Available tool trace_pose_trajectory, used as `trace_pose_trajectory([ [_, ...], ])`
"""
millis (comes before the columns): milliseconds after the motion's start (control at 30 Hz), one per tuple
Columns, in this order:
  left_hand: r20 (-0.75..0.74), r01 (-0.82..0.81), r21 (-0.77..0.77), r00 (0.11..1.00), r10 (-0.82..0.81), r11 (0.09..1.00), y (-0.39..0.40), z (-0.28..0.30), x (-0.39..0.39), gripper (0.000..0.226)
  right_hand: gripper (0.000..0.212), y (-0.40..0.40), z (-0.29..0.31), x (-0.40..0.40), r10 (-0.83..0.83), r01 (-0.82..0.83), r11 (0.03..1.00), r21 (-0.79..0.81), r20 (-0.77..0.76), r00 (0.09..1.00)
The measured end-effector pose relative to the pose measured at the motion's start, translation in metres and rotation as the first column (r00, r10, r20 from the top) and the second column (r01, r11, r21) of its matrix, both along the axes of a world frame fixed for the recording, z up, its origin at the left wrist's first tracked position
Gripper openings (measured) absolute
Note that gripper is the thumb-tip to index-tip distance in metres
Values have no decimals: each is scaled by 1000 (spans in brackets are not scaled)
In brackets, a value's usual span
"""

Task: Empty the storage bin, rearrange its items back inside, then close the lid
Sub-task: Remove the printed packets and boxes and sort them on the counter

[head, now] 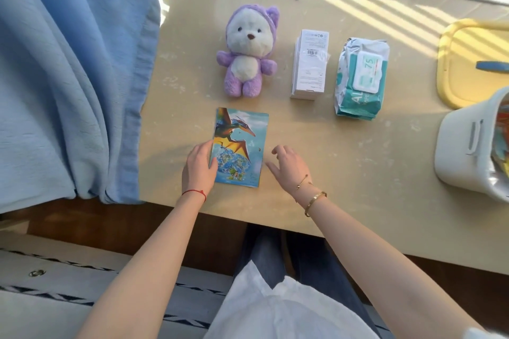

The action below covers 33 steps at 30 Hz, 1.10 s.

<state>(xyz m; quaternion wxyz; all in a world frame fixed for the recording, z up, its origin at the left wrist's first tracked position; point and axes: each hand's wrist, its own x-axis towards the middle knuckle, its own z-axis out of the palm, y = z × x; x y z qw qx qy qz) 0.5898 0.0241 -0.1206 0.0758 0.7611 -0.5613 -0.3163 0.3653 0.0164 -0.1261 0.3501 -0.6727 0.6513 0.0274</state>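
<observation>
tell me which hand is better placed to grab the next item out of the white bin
The right hand, probably. It hovers open and empty beside the dinosaur book, on the same side as the white bin at the table's right edge. The left hand rests on the book's left edge, farther from the bin.

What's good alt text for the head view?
A person's left hand touches the left edge of a dinosaur picture book lying flat on a beige table; the right hand hovers open beside it. Behind sit a purple plush toy, white box, wipes pack.
</observation>
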Motion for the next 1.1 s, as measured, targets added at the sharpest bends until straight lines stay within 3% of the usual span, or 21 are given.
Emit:
trace_pose_trajectory([
  [167,68,152,-145,987,-143,978,-1,54,-9,34,29,19,42,-43,-93,104,973,-206,64,994],
  [433,137,366,-306,931,-340,879,9,121,-60,30,26,65,111,-114,-221,243,881,-407,100,970],
  [800,146,495,-413,865,-481,764,23,164,-205,27,29,116,146,-265,-383,393,785,-479,122,915],
  [1100,74,435,-428,891,-448,792,39,173,-393,27,27,131,150,-452,-448,426,787,-446,63,892],
])
